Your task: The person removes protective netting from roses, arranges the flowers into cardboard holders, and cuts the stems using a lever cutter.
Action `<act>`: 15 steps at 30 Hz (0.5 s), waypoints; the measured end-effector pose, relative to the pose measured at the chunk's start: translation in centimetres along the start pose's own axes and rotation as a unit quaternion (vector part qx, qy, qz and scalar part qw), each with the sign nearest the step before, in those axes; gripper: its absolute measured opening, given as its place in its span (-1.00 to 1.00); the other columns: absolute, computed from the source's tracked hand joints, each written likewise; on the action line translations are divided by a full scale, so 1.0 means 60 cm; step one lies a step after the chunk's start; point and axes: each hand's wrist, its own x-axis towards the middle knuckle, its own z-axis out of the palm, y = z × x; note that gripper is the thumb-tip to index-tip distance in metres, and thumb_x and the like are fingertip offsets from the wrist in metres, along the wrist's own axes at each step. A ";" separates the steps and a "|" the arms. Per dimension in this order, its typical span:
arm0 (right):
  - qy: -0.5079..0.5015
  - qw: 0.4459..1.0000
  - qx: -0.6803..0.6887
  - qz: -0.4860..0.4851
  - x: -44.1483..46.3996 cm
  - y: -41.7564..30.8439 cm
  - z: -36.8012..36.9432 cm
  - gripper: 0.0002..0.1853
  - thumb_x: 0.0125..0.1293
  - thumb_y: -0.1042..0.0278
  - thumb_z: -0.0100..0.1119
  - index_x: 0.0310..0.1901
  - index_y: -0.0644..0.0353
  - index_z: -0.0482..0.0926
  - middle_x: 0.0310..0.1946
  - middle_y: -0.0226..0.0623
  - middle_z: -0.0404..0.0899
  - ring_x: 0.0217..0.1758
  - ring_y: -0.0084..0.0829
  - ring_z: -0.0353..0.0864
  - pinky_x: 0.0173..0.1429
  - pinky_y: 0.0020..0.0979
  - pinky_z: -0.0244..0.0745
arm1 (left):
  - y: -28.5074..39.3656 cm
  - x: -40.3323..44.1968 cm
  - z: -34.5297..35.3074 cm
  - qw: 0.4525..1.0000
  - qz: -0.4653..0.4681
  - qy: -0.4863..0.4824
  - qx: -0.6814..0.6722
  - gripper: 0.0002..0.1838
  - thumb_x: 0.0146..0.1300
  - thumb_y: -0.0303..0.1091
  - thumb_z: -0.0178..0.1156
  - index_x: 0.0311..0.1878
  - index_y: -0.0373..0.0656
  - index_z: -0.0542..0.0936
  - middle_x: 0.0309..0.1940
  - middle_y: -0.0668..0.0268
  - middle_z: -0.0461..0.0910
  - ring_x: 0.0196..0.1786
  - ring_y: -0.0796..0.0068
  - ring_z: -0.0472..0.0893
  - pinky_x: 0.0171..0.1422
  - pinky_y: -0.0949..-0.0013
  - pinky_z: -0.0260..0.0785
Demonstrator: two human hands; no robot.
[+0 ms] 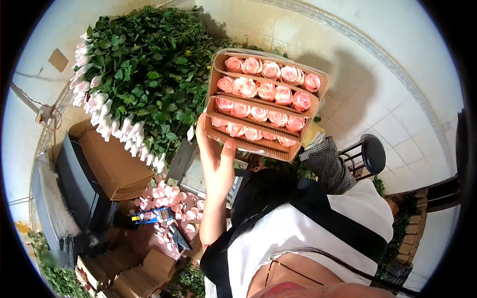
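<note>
My left hand (217,161) grips the lower left edge of an open cardboard box (268,105), with the thumb at the front and the fingers mostly hidden behind. Pink roses (266,91) stand in four rows inside, parted by corrugated cardboard strips. The box is tilted, its flower side facing me. At its lower right, a checked sleeve (328,166) reaches toward it; my right hand does not show there. A large heap of leafy stems (144,69) lies left of the box, many of its flower heads in white wrapping.
Pink petals (161,195) and a blue tool (155,216) lie below left. Folded cardboard (112,161) and dark boxes (79,174) stand at the left, more cardboard (144,278) at the lower left. A black stool (373,155) stands right by the tiled wall.
</note>
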 end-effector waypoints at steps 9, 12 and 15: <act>0.022 0.992 -0.117 -0.029 -0.038 -0.003 0.048 -0.80 0.39 0.37 0.10 -0.11 0.27 0.64 -0.13 -0.27 0.71 -0.07 -0.31 0.68 0.07 -0.25 0.65 | -0.036 -0.041 -0.027 0.998 0.041 -0.011 -0.040 -0.23 0.36 -0.48 0.12 0.59 -0.24 0.06 0.50 0.09 0.21 0.55 0.24 0.21 0.59 0.18 0.03; 0.062 0.985 -0.159 -0.011 -0.033 0.009 0.024 -0.80 0.39 0.37 0.10 -0.10 0.27 0.64 -0.12 -0.26 0.71 -0.07 -0.30 0.68 0.08 -0.24 0.65 | -0.055 -0.061 -0.021 0.996 -0.018 0.019 -0.085 -0.19 0.41 -0.47 0.09 0.64 -0.17 -0.06 0.53 0.09 0.20 0.53 0.20 0.26 0.56 0.12 0.11; 0.090 0.979 -0.179 0.038 -0.014 0.005 -0.007 -0.80 0.39 0.37 0.10 -0.09 0.27 0.64 -0.11 -0.25 0.71 -0.06 -0.29 0.68 0.09 -0.24 0.65 | -0.075 -0.069 -0.012 0.996 0.080 0.041 -0.014 -0.20 0.44 -0.49 0.06 0.65 -0.08 -0.08 0.55 0.06 0.16 0.52 0.20 0.27 0.50 0.15 0.22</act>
